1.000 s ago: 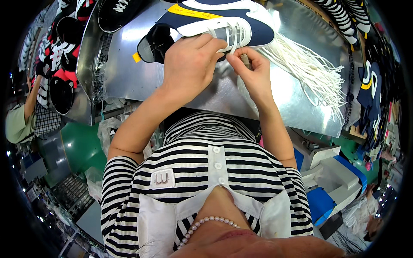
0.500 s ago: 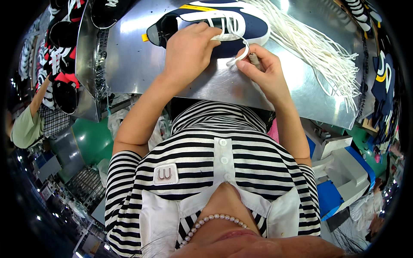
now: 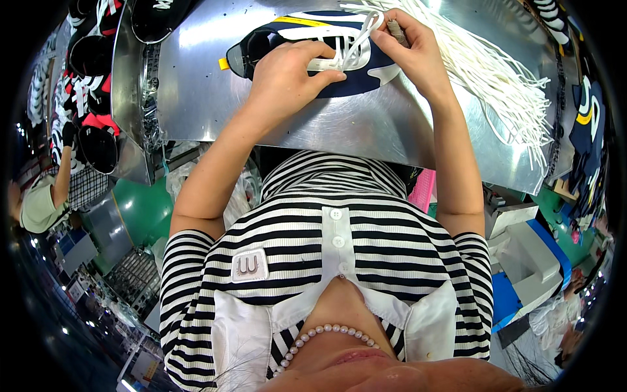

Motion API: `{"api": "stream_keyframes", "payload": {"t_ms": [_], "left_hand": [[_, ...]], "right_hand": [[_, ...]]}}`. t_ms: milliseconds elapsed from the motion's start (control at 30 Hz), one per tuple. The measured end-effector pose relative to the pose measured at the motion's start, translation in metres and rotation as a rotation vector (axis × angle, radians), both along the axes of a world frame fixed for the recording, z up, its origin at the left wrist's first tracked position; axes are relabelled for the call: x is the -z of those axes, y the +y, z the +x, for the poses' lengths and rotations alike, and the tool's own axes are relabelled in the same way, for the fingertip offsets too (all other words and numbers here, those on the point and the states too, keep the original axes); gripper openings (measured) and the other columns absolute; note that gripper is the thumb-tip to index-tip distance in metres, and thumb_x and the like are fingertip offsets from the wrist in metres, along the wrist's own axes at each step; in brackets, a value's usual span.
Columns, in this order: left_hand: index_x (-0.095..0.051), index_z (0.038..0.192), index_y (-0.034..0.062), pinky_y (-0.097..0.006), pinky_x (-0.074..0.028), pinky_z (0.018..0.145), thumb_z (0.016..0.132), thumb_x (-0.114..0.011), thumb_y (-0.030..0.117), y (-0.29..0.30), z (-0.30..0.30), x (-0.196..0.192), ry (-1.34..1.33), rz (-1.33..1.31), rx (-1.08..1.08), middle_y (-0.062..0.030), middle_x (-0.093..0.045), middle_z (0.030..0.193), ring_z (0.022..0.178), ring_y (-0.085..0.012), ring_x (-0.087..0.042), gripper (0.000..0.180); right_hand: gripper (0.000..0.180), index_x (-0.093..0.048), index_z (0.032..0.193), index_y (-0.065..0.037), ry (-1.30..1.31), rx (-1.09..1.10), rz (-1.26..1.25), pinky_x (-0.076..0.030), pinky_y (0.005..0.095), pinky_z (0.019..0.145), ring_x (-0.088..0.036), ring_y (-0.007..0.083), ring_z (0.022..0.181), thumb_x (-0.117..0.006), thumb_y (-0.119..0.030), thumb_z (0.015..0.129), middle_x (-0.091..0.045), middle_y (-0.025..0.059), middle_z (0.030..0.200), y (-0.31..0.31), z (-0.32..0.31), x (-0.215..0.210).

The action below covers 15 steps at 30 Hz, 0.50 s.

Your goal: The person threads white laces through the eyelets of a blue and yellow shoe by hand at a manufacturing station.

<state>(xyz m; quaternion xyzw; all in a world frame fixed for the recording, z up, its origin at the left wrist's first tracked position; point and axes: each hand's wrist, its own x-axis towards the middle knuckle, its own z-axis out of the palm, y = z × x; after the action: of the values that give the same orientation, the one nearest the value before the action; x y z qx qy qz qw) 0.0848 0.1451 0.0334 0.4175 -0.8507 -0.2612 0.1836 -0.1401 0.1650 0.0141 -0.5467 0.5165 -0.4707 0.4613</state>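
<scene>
A navy, white and yellow shoe upper [image 3: 372,80] lies sideways on the metal table, its toe to the right. White lace is threaded through part of its eyelet area. My left hand [image 3: 287,75] holds the upper near the opening, thumb and forefinger on either side of the eyelet strip. Beyond the eyelets, my right hand [image 3: 418,52] pinches a white shoelace [image 3: 358,44] that rises in a loop from the upper. One right finger wears a tan wrap. The pinched lace end is partly hidden by the fingers.
A bundle of white laces [image 3: 499,88] spreads across the right of the metal table [image 3: 215,98]. Black shoes [image 3: 98,149] crowd the left, beside a co-worker's arm [image 3: 63,176]. Navy uppers [image 3: 586,140] hang at far right. A grey and blue bin [image 3: 522,261] stands below.
My right hand has moved up and away over the toe with the lace, pulling it into a loop above the upper. The left thumb has spread from the forefinger. The upper has shifted slightly.
</scene>
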Motion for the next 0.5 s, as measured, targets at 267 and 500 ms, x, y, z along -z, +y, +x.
{"api": "stream_keyframes", "payload": {"t_ms": [267, 500], "left_hand": [[-0.07, 0.09, 0.0086, -0.036, -0.049, 0.075, 0.074, -0.078, 0.027, 0.006, -0.008, 0.006, -0.045, -0.198, -0.083, -0.0042, -0.071, 0.09, 0.08, -0.0264, -0.063, 0.026], [-0.07, 0.09, 0.0103, -0.036, -0.048, 0.075, 0.075, -0.077, 0.028, 0.003, -0.012, 0.009, -0.042, -0.239, -0.104, -0.0038, -0.071, 0.087, 0.079, -0.0263, -0.064, 0.024]], "right_hand": [[0.022, -0.059, 0.104, -0.003, -0.12, 0.178, 0.032, -0.046, 0.0223, 0.07, -0.056, 0.0063, 0.078, -0.069, -0.016, 0.089, -0.063, -0.0014, 0.085, 0.005, 0.011, 0.005], [0.016, -0.057, 0.105, -0.005, 0.221, 0.058, 0.105, -0.053, 0.0331, 0.07, -0.069, 0.0255, 0.077, -0.063, -0.016, 0.094, -0.068, 0.0142, 0.086, 0.066, 0.027, 0.001]]}}
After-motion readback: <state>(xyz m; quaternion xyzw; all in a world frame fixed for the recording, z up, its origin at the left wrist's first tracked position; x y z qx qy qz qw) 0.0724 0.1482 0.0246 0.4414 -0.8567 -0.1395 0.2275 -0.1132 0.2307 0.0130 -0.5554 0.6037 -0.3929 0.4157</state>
